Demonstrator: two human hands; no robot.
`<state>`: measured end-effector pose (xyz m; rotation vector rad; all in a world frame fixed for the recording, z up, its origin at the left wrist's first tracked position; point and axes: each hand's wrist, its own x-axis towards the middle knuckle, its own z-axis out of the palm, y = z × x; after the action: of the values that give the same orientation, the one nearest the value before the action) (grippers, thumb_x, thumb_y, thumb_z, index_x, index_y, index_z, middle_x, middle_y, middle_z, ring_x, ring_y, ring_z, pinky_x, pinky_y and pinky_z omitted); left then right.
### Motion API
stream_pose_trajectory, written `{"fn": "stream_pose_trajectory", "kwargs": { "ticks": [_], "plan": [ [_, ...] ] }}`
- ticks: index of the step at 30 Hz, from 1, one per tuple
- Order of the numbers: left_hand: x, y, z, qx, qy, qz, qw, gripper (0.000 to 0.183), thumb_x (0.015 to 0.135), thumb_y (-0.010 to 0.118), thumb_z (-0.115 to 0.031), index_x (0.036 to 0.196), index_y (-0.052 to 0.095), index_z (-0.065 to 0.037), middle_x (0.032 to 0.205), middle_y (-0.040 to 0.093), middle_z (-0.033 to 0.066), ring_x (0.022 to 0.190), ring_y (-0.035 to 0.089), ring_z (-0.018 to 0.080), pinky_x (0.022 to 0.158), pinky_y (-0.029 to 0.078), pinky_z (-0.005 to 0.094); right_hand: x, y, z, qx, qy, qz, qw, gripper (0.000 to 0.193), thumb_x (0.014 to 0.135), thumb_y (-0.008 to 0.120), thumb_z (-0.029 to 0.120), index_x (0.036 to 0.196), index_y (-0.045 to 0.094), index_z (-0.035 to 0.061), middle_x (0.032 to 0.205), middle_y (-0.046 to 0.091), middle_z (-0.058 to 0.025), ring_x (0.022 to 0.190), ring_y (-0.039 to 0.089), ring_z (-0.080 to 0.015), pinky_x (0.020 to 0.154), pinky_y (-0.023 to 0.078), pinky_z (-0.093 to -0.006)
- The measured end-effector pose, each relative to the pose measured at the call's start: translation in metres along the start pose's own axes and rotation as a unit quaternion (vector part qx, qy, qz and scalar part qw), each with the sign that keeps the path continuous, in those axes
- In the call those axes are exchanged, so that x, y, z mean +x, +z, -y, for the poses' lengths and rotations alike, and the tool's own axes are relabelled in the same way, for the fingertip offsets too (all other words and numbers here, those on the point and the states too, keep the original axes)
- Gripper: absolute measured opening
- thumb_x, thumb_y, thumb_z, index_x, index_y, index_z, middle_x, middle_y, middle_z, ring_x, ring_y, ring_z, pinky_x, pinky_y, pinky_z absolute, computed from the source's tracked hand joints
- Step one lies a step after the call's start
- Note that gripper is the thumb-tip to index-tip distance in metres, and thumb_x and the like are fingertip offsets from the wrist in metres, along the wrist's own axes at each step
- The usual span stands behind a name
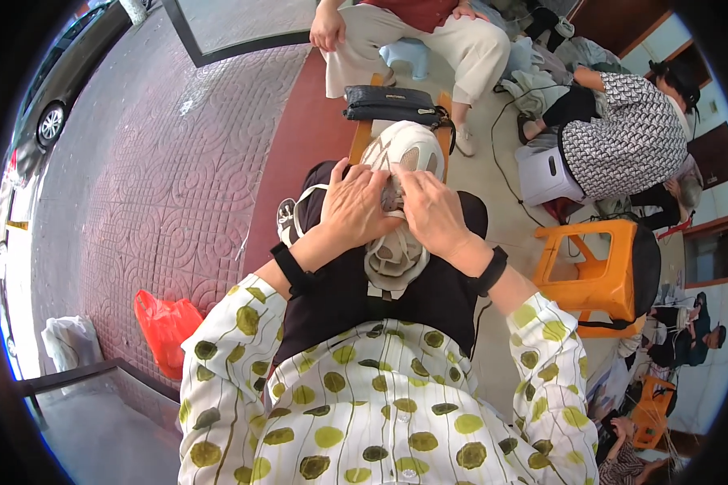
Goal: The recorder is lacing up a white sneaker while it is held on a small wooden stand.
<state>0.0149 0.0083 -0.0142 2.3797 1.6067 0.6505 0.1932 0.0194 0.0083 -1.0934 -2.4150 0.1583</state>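
Note:
A white and beige sneaker (400,145) lies along my lap, its toe pointing away from me and its heel towards my body. My left hand (356,204) bends over the left side of its lacing, fingers curled onto the upper. From the other side my right hand (430,206) presses on the lacing, with thumb and fingertips close to my left fingers. A white shoelace (311,191) loops out to the left over my dark trousers, and more lace lies near the shoe's opening. What the fingertips pinch is hidden. A grey and white object, perhaps another shoe (286,217), shows beside my left knee.
Ahead stands a wooden bench (364,137) bearing a black zipped pouch (390,103). A seated person in pale trousers (481,56) faces me. On the right are an orange stool (586,275) and a person on a white seat (542,176). A red plastic bag (168,327) sits left.

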Motion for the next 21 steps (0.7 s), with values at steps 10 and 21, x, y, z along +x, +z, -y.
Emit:
{"fn": "stream_pose_trajectory", "kwargs": {
  "ticks": [10, 21],
  "plan": [
    [-0.006, -0.001, -0.003, 0.005, 0.001, 0.022, 1.000, 0.073, 0.067, 0.080, -0.043, 0.125, 0.056, -0.006, 0.117, 0.064, 0.0127, 0.126, 0.053, 0.0271, 0.116, 0.023, 0.0492, 0.019, -0.012, -0.032, 0.335, 0.210, 0.139, 0.908, 0.038, 0.088, 0.065, 0.019, 0.122, 0.060, 0.0012, 0.072, 0.063, -0.0032, 0.065, 0.062, -0.0181, 0.064, 0.050, -0.0318],
    [0.031, 0.002, -0.012, -0.101, 0.032, -0.062, 0.992, 0.024, 0.073, 0.074, -0.012, 0.097, 0.070, -0.012, 0.096, 0.062, 0.0108, 0.100, 0.060, 0.0319, 0.085, 0.048, 0.0439, 0.024, -0.017, -0.065, 0.568, 0.284, 0.062, 0.770, 0.024, 0.096, 0.065, 0.031, 0.102, 0.065, 0.0078, 0.070, 0.051, 0.0085, 0.063, 0.044, -0.0026, 0.056, 0.035, -0.0213]
  ]
}}
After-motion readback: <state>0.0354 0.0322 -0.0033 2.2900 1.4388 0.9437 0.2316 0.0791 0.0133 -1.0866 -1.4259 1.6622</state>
